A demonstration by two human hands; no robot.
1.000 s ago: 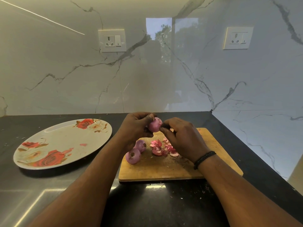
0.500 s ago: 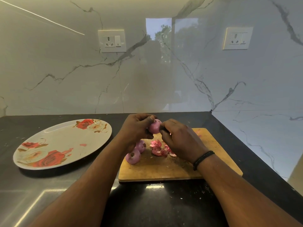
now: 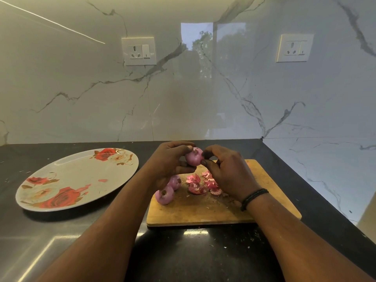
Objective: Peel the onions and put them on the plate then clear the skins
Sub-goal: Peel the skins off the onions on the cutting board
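The left hand (image 3: 169,162) curls its fingers and thumb round a small purple onion (image 3: 194,156), holding it in the air above the far end of the wooden cutting board (image 3: 203,212). The right hand (image 3: 225,169) meets the onion from the other side, its thumb and fingertips pinching at the onion's right face; whether a strip of skin is caught between them cannot be told. A dark braided band (image 3: 254,198) circles the right wrist. Below the hands, two more onions (image 3: 164,195) lie touching each other at the left part of the board, partly hidden by the left forearm. Just right of them a loose heap of pink onion skins (image 3: 197,185) rests on the board, running under the right hand. The board sits on a dark countertop (image 3: 193,257). Well to the left on the same counter lies a large oval plate (image 3: 77,178) printed with red roses, holding no onion; a small pink fleck shows on its surface. Behind stands a marble-patterned wall (image 3: 183,98) carrying two white sockets (image 3: 139,51).
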